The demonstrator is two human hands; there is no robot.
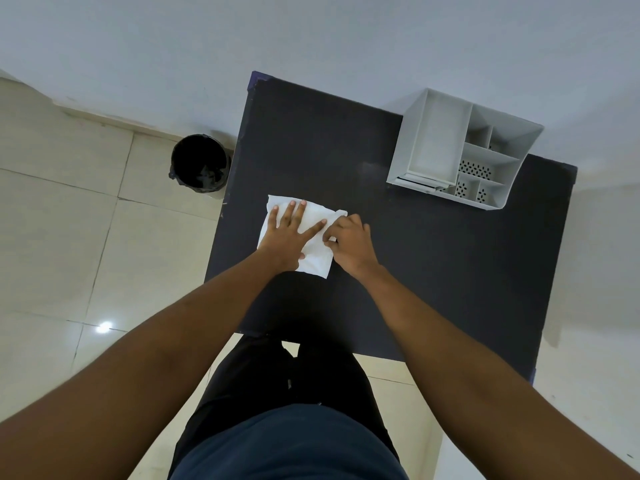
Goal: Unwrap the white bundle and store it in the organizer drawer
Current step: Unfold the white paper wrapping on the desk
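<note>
Pale square floor tiles [59,244] and a plain white wall [311,36] framed a dark, matte rectangular tabletop [398,258] that was pushed up against that wall. From the head view, a thin white sheet of cloth or paper [317,251] lay spread almost flat on the table's left half, near the front edge, its corners slightly uneven. The person's left hand [287,233] lay palm down on top of the sheet with the fingers splayed apart, pressing it to the surface. The right hand [349,240] sat at the sheet's right edge with its fingers curled together; it seemed to pinch that edge, though I could not tell for sure. Both bare forearms reached in from the lower corners. Well apart from the sheet, at the table's far right corner, stood a light grey plastic desk organizer [519,168] with several open compartments, some with perforated floors, and one long tray section on its left side. On the floor just left of the table stood a round black waste bin [201,164] lined with a dark bag.
</note>
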